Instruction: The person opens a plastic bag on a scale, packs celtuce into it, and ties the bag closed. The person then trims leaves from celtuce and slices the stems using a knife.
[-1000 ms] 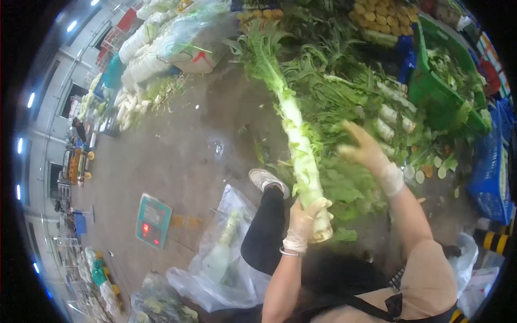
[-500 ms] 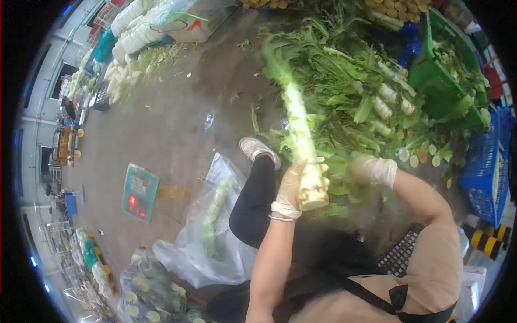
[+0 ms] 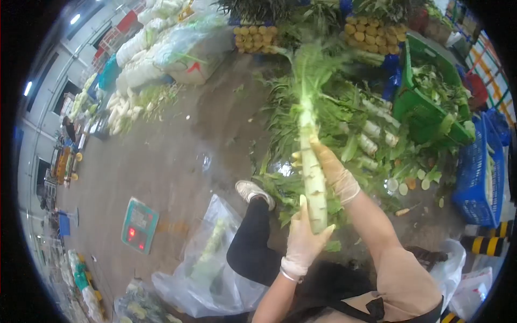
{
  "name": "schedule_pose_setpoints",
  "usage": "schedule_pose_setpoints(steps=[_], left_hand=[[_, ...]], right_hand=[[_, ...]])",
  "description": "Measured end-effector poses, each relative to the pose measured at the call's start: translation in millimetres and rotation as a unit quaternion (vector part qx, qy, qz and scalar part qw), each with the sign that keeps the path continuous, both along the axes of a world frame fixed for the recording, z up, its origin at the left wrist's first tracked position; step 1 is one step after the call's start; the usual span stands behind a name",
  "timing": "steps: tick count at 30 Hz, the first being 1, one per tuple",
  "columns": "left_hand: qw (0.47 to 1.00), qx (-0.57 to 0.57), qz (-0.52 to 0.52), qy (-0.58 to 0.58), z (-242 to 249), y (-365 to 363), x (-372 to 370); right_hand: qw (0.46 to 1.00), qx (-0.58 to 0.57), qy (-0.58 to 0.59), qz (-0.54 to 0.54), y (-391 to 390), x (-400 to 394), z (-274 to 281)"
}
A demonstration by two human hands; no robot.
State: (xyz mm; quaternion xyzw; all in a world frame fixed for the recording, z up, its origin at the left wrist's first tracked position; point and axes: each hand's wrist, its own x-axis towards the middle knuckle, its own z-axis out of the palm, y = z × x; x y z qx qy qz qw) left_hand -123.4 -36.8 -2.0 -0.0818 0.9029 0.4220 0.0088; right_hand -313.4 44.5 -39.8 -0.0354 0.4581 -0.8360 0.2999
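A long pale celtuce stem (image 3: pixel 313 185) with a leafy green top (image 3: pixel 312 70) is held upright-looking in front of me, thick cut end toward my body. Around its lower end are the fingers of my gloved left hand (image 3: pixel 305 239). Higher up, my gloved right hand (image 3: pixel 335 171) wraps the middle of the stem from the right side. Behind it lies a heap of celtuce leaves (image 3: pixel 280 113), with several trimmed stems (image 3: pixel 371 129) on its right. The leafy tip is smeared by motion.
A clear plastic bag (image 3: pixel 188 280) with a celtuce stem (image 3: pixel 212 242) inside lies left of my leg. Farther left is a digital scale (image 3: pixel 140 225). A green crate (image 3: pixel 431 116) and a blue basket (image 3: pixel 476 185) stand right. White radishes (image 3: pixel 121 110) lie back left.
My right hand has come from beside the leaves onto the middle of the stem. My left hand has shifted slightly down and now grips the lower end. The view has tilted up somewhat.
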Motion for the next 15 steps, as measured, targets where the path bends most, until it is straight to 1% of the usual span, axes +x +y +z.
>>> schedule_pose_setpoints(steps=[1,2,3,4,5,6,7,8,9,11,12,13,14,15], left_hand=[[0.998,0.063,0.005,-0.002,6.0,-3.9,-0.3],[0.998,0.065,0.002,0.002,9.4,-7.6,-1.1],[0.963,0.262,0.039,-0.040,11.5,-10.9,0.6],[0.887,0.447,0.077,-0.083,12.6,-15.7,4.0],[0.933,0.350,0.072,-0.026,11.5,-24.7,10.9],[0.934,0.341,0.096,0.040,12.6,-33.2,18.3],[0.909,0.388,0.138,0.067,30.8,-42.6,28.5],[0.903,0.378,0.187,0.083,49.6,-54.9,41.3],[0.921,0.303,0.218,0.113,67.7,-66.2,56.8],[0.928,0.189,0.264,0.184,76.6,-94.0,91.8],[0.911,0.166,0.322,0.195,84.4,-99.1,108.0],[0.888,0.177,0.373,0.201,88.1,-106.3,125.5],[0.884,0.181,0.379,0.206,88.5,-114.2,142.0],[0.878,0.149,0.404,0.211,87.7,-121.9,158.0]], right_hand=[[0.998,-0.045,-0.047,0.018,2.8,-3.1,1.7],[0.998,-0.042,-0.043,0.015,6.6,-4.9,2.6],[0.993,-0.093,-0.073,-0.003,10.7,-2.4,9.2],[0.984,-0.142,-0.105,-0.020,13.7,0.9,13.7],[0.979,-0.178,-0.094,-0.017,14.3,-1.7,16.7],[0.979,-0.175,-0.100,-0.016,13.8,-3.9,27.3],[0.980,-0.150,-0.099,-0.089,12.1,-3.8,41.0],[0.975,-0.123,-0.099,-0.156,6.3,-3.9,45.9],[0.969,-0.146,-0.131,-0.151,4.9,-11.4,39.2],[0.956,-0.189,-0.169,-0.149,11.2,-39.5,16.5],[0.948,-0.200,-0.167,-0.182,9.7,-42.6,12.2],[0.940,-0.216,-0.182,-0.190,8.3,-46.9,9.3],[0.932,-0.230,-0.198,-0.199,9.3,-51.1,6.0],[0.935,-0.226,-0.194,-0.192,9.8,-51.2,8.8]])
